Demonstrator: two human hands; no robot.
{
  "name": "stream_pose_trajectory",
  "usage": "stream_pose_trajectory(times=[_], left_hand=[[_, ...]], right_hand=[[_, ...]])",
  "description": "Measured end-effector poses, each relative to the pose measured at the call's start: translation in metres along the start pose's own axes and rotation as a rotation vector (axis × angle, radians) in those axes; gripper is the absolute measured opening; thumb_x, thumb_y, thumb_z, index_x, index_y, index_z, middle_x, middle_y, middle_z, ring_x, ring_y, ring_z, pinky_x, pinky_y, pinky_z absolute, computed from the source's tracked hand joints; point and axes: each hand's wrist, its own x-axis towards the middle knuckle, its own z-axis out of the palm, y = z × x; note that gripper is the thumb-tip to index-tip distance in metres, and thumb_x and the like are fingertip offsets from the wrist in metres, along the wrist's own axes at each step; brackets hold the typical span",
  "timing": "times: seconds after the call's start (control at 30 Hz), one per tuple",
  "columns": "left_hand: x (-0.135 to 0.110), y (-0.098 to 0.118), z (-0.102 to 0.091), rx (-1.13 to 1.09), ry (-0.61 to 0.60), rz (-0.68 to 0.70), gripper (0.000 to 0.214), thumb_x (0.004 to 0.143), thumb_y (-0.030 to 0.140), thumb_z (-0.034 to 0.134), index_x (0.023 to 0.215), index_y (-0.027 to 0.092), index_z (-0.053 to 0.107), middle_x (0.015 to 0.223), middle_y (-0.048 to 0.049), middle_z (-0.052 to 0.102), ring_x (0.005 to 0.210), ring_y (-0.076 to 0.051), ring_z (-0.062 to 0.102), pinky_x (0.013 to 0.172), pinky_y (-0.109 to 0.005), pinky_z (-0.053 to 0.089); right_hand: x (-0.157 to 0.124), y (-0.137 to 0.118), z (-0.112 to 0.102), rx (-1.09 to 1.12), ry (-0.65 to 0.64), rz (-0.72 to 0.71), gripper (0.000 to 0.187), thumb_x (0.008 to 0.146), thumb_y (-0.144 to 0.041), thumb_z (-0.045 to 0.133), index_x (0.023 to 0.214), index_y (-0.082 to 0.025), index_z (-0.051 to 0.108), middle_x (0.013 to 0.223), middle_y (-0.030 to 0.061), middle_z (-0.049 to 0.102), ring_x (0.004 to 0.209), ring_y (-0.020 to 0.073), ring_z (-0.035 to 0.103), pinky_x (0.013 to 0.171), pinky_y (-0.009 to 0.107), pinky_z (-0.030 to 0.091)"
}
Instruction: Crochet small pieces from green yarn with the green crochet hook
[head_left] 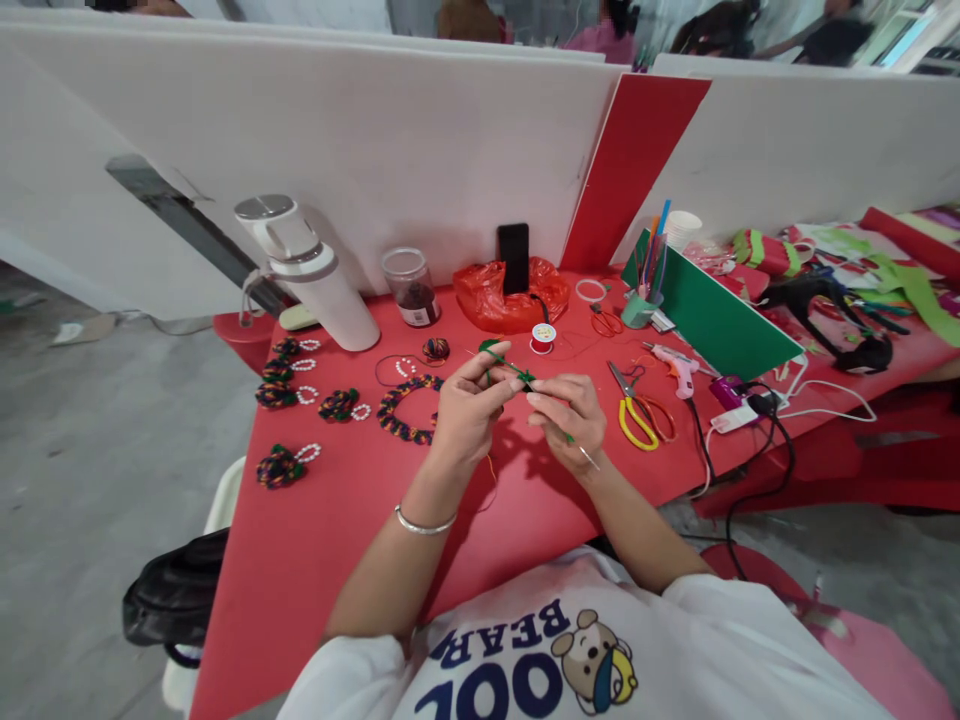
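Observation:
Over the red table (315, 540) my left hand (469, 415) pinches a green pipe cleaner (504, 362), fingers closed round its twisted stem. My right hand (568, 418) is closed on the same green piece at its right end, and a thin metal needle or wire sticks out below its fingers. A thin orange thread hangs beneath my left hand. A silver bangle sits on my left wrist.
Several woven yarn ornaments with white bead loops (279, 466) and a bead ring (407, 408) lie left. A white flask (315, 272), jar (409, 286), red bag with phone (513, 258), thread spool (543, 337), yellow scissors (637, 412), glue gun (675, 368), green board (712, 310) and cables crowd the back and right.

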Motion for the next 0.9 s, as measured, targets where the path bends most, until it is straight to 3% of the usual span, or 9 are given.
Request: stream_pose_trajectory(times=[0.2,0.4,0.6,0.9], left_hand=[[0.002,0.009,-0.005,-0.061,-0.047,-0.169,0.053,0.054,0.021,0.089,0.105,0.018,0.077,0.066,0.0029,0.063,0.047,-0.004,0.042,0.041,-0.020,0.022],[0.004,0.008,-0.006,-0.047,-0.058,-0.199,0.049,0.052,0.021,0.090,0.099,0.017,0.078,0.063,0.0034,0.063,0.045,-0.003,0.040,0.041,-0.020,0.021],[0.004,0.004,-0.005,0.039,-0.038,-0.124,0.047,0.054,0.020,0.089,0.100,0.016,0.077,0.063,0.0023,0.065,0.048,-0.005,0.045,0.044,-0.020,0.029],[0.005,0.006,-0.008,0.071,-0.093,-0.134,0.047,0.054,0.022,0.091,0.098,0.015,0.077,0.062,0.0022,0.066,0.050,-0.007,0.051,0.049,-0.020,0.038]], right_hand=[[0.011,0.022,-0.018,-0.012,-0.165,-0.062,0.015,0.091,-0.041,0.073,0.105,-0.037,0.078,0.105,0.0026,0.080,0.094,0.0215,0.071,0.082,0.042,0.062],[0.031,0.023,-0.038,0.006,-0.299,-0.170,0.016,0.092,-0.035,0.074,0.107,-0.036,0.077,0.110,0.0003,0.081,0.096,0.0191,0.071,0.079,0.039,0.064],[0.039,0.023,-0.051,-0.053,-0.472,-0.166,0.013,0.093,-0.029,0.073,0.104,-0.034,0.078,0.113,-0.0008,0.081,0.097,0.0181,0.072,0.082,0.038,0.065],[0.042,0.020,-0.057,-0.035,-0.426,-0.325,0.020,0.091,-0.021,0.075,0.110,-0.026,0.074,0.112,0.0033,0.081,0.097,0.0177,0.072,0.082,0.035,0.064]])
